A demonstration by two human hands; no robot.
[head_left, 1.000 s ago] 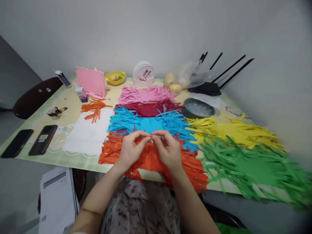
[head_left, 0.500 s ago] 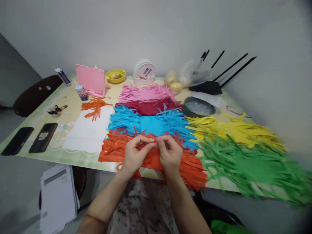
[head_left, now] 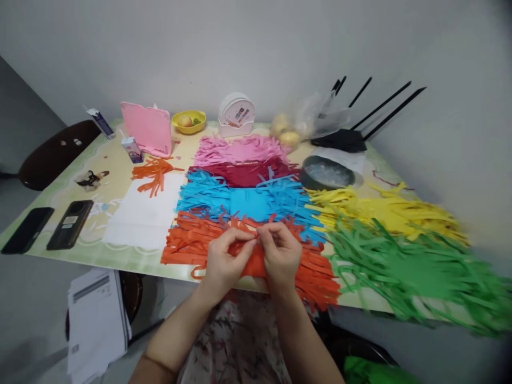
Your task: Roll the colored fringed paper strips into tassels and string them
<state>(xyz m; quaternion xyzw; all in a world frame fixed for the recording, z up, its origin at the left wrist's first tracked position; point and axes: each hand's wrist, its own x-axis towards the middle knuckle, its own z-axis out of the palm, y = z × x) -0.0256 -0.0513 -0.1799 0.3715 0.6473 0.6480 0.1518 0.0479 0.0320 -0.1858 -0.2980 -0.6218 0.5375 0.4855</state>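
Over the front edge of the table, my left hand (head_left: 229, 258) and my right hand (head_left: 281, 253) meet fingertip to fingertip, each in a pinch. Between them is a bit of orange-red fringed paper, mostly hidden by the fingers. Below and around lies the orange-red fringed tissue paper (head_left: 192, 240), its strips spread to both sides. Behind it are stacked blue fringed paper (head_left: 250, 204), dark red paper (head_left: 240, 175) and pink fringed paper (head_left: 240, 150). A finished-looking orange tassel (head_left: 154, 172) rests farther left, partly on a white sheet (head_left: 144, 216).
Yellow fringed paper (head_left: 392, 213) and green fringed paper (head_left: 416, 272) spread at right, the green hanging over the edge. Beyond stand a dark bowl (head_left: 326, 181), a black router (head_left: 340, 140) and a pink tablet case (head_left: 148, 128). Two phones (head_left: 70, 224) lie at left, near drink cartons (head_left: 132, 149).
Both hands have shifted slightly right and stay pinched together. The view has tilted a little; the papers on the table lie as before.
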